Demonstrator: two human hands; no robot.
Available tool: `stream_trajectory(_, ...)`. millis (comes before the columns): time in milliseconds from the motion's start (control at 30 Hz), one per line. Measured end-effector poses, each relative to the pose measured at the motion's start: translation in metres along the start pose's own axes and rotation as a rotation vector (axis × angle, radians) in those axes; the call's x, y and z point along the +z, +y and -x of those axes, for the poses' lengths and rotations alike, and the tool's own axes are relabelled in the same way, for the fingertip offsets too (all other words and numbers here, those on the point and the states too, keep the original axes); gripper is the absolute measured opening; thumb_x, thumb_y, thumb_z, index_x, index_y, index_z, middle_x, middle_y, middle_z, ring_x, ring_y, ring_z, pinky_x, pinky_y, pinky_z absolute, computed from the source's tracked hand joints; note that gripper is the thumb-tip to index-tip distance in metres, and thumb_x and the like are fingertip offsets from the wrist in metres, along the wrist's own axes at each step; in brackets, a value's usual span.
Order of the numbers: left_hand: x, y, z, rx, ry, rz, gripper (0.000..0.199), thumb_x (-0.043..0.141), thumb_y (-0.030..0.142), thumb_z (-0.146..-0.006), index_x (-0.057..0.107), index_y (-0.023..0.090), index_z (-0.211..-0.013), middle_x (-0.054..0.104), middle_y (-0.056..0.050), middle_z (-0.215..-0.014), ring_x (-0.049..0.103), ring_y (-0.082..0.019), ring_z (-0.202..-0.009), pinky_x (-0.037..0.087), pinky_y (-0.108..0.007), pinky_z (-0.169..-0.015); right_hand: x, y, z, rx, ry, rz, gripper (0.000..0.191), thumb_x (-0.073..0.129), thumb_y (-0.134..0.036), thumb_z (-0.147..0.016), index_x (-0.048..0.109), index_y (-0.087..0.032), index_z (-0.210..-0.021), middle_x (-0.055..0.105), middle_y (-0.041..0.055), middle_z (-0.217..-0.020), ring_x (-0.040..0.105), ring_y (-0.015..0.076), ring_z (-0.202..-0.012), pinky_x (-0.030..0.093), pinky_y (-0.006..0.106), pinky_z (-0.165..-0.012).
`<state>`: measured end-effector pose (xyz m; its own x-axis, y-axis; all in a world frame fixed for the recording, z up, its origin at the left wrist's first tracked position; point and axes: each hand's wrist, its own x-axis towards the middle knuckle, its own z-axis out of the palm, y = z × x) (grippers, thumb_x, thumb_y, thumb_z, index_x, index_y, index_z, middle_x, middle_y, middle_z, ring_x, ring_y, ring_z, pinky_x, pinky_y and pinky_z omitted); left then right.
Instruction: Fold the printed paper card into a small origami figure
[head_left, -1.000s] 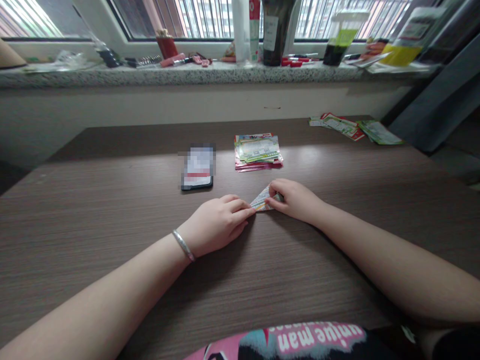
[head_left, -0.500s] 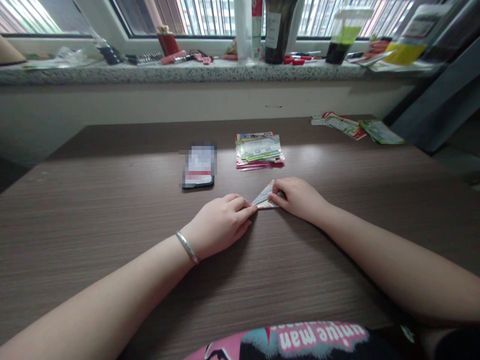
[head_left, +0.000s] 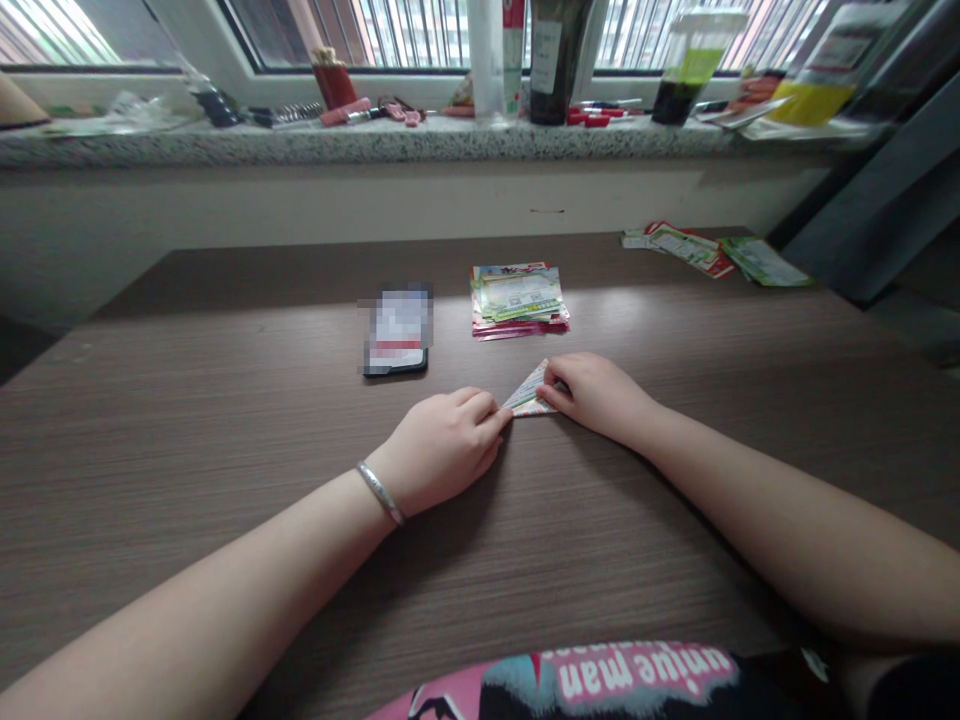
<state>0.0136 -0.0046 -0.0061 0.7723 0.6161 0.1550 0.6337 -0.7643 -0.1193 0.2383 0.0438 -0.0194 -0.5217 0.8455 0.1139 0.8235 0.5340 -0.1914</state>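
Paper triangle [head_left: 528, 392] down on the worktop [head_left: 225, 400], sharp tip pointing left, long axis apparently running rightward and slightly away! Left hand [head_left: 448, 445] presses that tip, fingers bunched, whether pinching I can't tell; right hand [head_left: 581, 388] pinches the wider end. Light, foldable, easily torn, I'd judge: take the edges.

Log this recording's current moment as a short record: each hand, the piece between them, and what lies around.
Left hand: fingertips at the left corner of the printed piece; bracelet on the wrist
Right hand: thumb and fingers at the piece's right side, covering part of it
Printed piece: triangular where visible
Surface: brown wood-grain table
Beyond the hands: phone, screen pixelated; to its right, a stack of printed sheets
Far right: more printed sheets
Behind: cluttered windowsill
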Motion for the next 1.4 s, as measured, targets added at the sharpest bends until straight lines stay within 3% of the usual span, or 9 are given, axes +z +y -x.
stream_trajectory(467, -0.004, 0.002, 0.001, -0.021, 0.001, -0.052, 0.027, 0.042, 0.025, -0.094, 0.061, 0.018, -0.112, 0.062, -0.006, -0.092, 0.058, -0.021, -0.084, 0.048, -0.033, -0.064, 0.000, 0.001, -0.003, 0.005, -0.044, 0.045, 0.021, 0.051, -0.034, -0.089, 0.061, -0.018, -0.081, 0.068, 0.0073, -0.085, 0.059, 0.0194, -0.078, 0.034, 0.028, -0.066)
stream_trajectory(700, -0.003, 0.006, -0.002, 0.060, -0.007, 0.010, 0.028, 0.041, 0.026, -0.095, 0.060, 0.016, -0.113, 0.061, -0.007, -0.090, 0.057, -0.020, -0.085, 0.049, -0.033, -0.070, -0.006, 0.007, 0.001, -0.104, 0.015, 0.168, 0.022, 0.046, -0.034, -0.089, 0.061, -0.020, -0.081, 0.067, 0.0060, -0.083, 0.057, 0.0190, -0.075, 0.029, 0.030, -0.061)
stream_trajectory(900, -0.005, 0.012, -0.004, 0.096, 0.006, 0.014, 0.028, 0.041, 0.025, -0.094, 0.060, 0.015, -0.113, 0.060, -0.007, -0.087, 0.056, -0.018, -0.081, 0.049, -0.031, -0.071, -0.013, -0.003, 0.005, -0.285, 0.051, 0.262, 0.035, 0.039, -0.040, -0.094, 0.062, -0.017, -0.081, 0.066, 0.0099, -0.085, 0.052, 0.0221, -0.081, 0.030, 0.035, -0.076)
stream_trajectory(1167, -0.003, 0.005, -0.001, 0.141, -0.008, 0.024, 0.032, 0.040, 0.026, -0.095, 0.057, 0.015, -0.120, 0.061, -0.007, -0.092, 0.058, -0.019, -0.085, 0.052, -0.033, -0.075, -0.009, -0.009, 0.007, -0.292, -0.014, 0.113, 0.023, 0.049, -0.036, -0.087, 0.060, -0.018, -0.078, 0.064, 0.0072, -0.083, 0.050, 0.0207, -0.081, 0.031, 0.033, -0.074)
stream_trajectory(1400, -0.004, 0.005, 0.001, 0.098, 0.024, 0.103, 0.027, 0.043, 0.024, -0.094, 0.062, 0.018, -0.112, 0.064, -0.008, -0.095, 0.061, -0.018, -0.088, 0.054, -0.033, -0.078, -0.002, 0.000, 0.003, -0.248, -0.023, -0.076, 0.021, 0.051, -0.034, -0.087, 0.060, -0.018, -0.079, 0.063, 0.0058, -0.079, 0.050, 0.0188, -0.079, 0.034, 0.030, -0.075)
